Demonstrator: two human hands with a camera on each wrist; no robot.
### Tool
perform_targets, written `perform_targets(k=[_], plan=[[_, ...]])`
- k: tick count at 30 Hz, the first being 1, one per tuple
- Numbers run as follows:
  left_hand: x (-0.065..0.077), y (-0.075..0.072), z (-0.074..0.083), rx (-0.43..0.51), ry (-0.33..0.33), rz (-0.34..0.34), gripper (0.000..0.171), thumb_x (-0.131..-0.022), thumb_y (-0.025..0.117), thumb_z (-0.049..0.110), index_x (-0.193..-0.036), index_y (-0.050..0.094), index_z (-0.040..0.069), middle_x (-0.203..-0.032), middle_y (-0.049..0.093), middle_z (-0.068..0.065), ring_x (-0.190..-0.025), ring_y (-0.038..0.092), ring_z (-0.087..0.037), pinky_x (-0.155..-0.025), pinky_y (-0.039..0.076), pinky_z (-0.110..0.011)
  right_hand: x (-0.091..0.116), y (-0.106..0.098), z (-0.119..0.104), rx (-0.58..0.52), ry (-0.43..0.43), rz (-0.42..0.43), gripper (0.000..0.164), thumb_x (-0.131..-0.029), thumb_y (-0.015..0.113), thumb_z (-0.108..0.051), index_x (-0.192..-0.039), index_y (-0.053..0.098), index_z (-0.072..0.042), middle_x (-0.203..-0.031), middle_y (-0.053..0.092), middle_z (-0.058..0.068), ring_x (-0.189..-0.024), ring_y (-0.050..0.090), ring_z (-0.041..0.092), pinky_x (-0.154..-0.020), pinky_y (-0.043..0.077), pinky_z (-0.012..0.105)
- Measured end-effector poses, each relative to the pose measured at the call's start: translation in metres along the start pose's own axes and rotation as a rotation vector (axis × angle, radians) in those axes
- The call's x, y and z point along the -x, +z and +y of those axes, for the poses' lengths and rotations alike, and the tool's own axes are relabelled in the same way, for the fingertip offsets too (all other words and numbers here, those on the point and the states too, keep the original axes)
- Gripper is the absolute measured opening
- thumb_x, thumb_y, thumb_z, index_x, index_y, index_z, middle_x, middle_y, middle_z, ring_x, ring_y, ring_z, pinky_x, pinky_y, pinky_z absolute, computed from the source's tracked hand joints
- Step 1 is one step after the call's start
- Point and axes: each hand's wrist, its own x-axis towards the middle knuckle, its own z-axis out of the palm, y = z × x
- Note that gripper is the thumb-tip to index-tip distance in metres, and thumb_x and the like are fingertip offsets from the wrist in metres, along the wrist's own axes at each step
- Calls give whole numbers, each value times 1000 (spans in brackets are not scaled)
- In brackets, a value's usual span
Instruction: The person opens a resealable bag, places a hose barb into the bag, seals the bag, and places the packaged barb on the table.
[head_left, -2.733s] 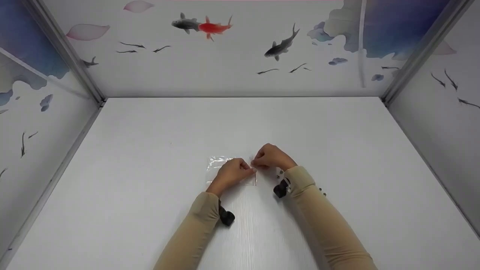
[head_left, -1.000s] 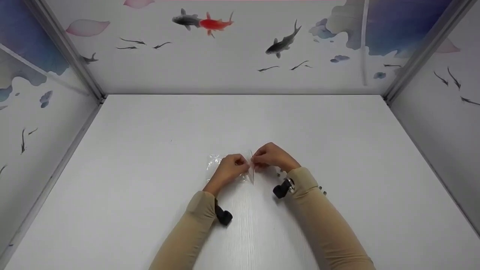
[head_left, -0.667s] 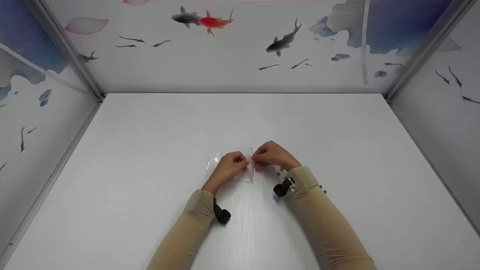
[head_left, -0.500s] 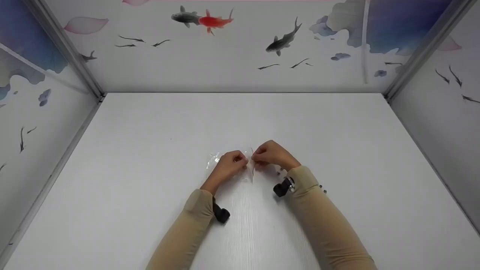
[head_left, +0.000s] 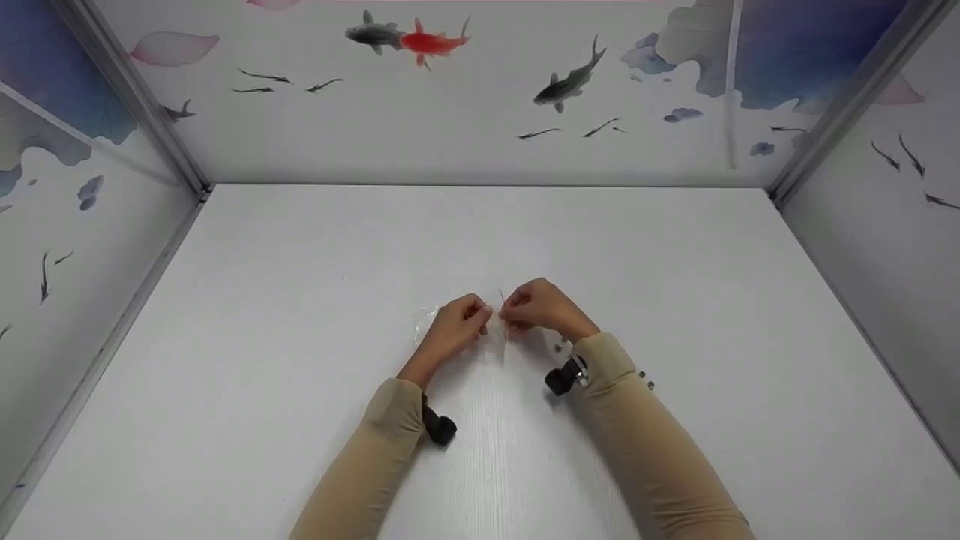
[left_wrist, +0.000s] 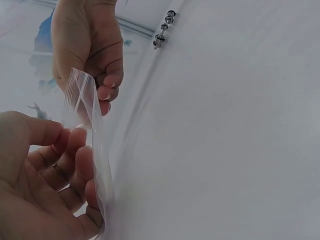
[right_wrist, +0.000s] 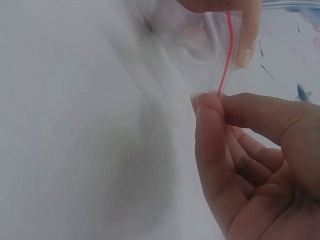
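Note:
In the head view a clear zip-lock bag (head_left: 495, 346) lies between the hands, its mouth edge raised. My left hand (head_left: 454, 324) pinches one side of the mouth between thumb and forefinger; the left wrist view shows its other fingers curled along the film of the bag (left_wrist: 100, 160). The right hand (head_left: 544, 309) pinches the other side. Seen from the right wrist, a red seal line (right_wrist: 228, 52) runs into the pinch of the right thumb and forefinger (right_wrist: 207, 120). The bag's far part is hidden behind the left hand.
Small shiny metallic pieces (head_left: 558, 347) lie beside the right wrist, and more such pieces (head_left: 646, 380) by the right sleeve. Patterned panels (head_left: 480, 135) with painted fish wall in the white table (head_left: 300, 360) at the back and sides.
The left hand has shifted slightly left and away from the person, and its fingertips now stand apart from the right hand's. The bag's mouth edge, flatter before, has risen. The metallic pieces stay put.

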Motion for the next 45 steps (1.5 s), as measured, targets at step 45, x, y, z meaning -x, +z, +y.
perform_targets(k=[45], plan=[[10, -46, -1, -338, 51, -197, 17, -97, 57, 19, -83, 53, 10, -72, 46, 3, -68, 43, -12, -62, 35, -26, 17, -14, -17, 437, -217, -79, 8, -88, 64, -5, -90, 72, -3, -77, 66, 5, -64, 55, 12, -60, 48, 24]])
